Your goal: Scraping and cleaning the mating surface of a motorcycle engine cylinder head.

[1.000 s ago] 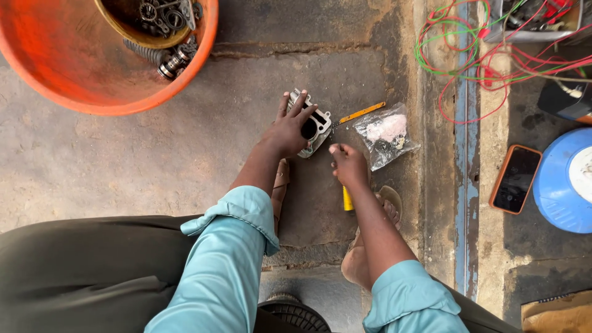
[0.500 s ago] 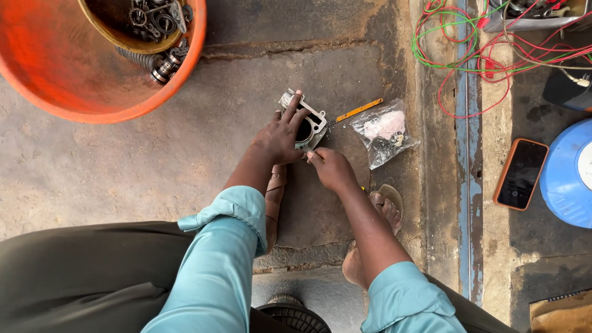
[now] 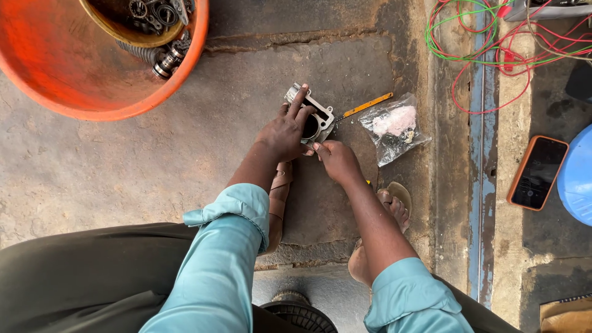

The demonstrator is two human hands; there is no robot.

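A small grey metal engine cylinder block [image 3: 323, 119] lies on the concrete floor in front of me. My left hand [image 3: 283, 131] rests on it and grips its near side, with the index finger stretched over the top edge. My right hand [image 3: 338, 161] is closed just below the block, fingertips pinched against its lower corner. A bit of yellow handle [image 3: 368, 182] shows behind that wrist, so the hand seems to hold a thin tool whose tip I cannot see. A second thin yellow-handled tool [image 3: 369, 104] lies on the floor, pointing at the block.
A clear plastic bag [image 3: 394, 126] of small parts lies right of the block. An orange basin [image 3: 92, 86] at top left holds a tan bowl [image 3: 117, 31] of bearings. Red and green wires [image 3: 493, 49], a phone in an orange case [image 3: 538, 172] and a blue round lid [image 3: 576, 179] are on the right.
My right hand has moved up and left from beside the bag to the block's lower corner. My left hand stays on the block.
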